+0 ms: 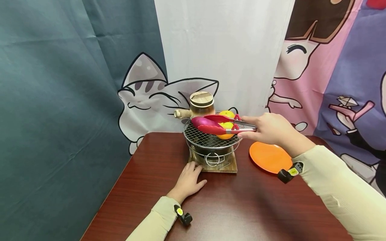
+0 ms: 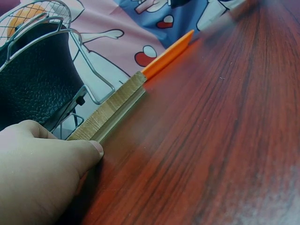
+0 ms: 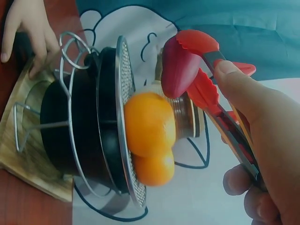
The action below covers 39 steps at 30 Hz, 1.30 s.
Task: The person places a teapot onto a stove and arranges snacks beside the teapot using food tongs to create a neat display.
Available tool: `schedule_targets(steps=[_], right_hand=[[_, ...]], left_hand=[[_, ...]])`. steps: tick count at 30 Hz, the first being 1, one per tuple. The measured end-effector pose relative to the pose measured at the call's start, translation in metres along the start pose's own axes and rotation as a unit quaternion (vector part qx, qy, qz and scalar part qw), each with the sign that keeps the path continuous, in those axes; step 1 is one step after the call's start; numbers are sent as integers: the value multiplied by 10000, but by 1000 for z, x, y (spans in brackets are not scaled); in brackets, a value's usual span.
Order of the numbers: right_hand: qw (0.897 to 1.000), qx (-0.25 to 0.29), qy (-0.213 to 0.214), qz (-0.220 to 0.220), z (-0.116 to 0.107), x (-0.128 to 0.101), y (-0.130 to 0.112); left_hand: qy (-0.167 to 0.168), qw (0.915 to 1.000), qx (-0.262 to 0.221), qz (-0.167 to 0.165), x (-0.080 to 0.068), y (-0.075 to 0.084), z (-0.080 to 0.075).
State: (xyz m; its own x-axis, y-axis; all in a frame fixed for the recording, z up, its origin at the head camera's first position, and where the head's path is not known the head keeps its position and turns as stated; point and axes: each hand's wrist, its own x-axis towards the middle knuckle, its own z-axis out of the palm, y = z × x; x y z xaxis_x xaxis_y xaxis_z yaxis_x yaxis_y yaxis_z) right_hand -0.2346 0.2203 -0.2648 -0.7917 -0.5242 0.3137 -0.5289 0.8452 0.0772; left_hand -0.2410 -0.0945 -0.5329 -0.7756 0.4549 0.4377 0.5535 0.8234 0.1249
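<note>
My right hand [image 1: 271,129] grips a pair of metal tongs with red tips [image 1: 212,130], reaching in from the right. Between the tips is a smooth purple oblong [image 3: 178,70], like a sweet potato or small eggplant, held above the round wire grill [image 1: 196,135]. Two oranges [image 3: 150,124] sit on the mesh, partly covered by the tongs in the head view. My left hand [image 1: 187,180] rests at the near left corner of the square wooden board [image 1: 232,165] under the grill, fingers extended, its thumb by the board's front edge.
A side-handled pot with a wooden lid [image 1: 202,103] stands at the back of the grill. To the right an orange plate [image 1: 268,157] lies on the dark red table [image 1: 229,207]. A printed curtain [image 1: 223,50] hangs behind the table.
</note>
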Motion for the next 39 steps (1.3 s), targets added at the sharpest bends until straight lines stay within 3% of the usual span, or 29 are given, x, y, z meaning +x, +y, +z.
schedule_targets(steps=[13,26,39], right_hand=[[9998,-35,-196,-64,8,19,-16],[9930,136,-847,814,-10,36,-51],[9864,-26,-1310,991,-17,50,-70]], left_hand=[[-15,10000,91,14,1,0,2],[-107,9998,172,-38,2,0,1],[-39,9998,171,45,1,-1,1]])
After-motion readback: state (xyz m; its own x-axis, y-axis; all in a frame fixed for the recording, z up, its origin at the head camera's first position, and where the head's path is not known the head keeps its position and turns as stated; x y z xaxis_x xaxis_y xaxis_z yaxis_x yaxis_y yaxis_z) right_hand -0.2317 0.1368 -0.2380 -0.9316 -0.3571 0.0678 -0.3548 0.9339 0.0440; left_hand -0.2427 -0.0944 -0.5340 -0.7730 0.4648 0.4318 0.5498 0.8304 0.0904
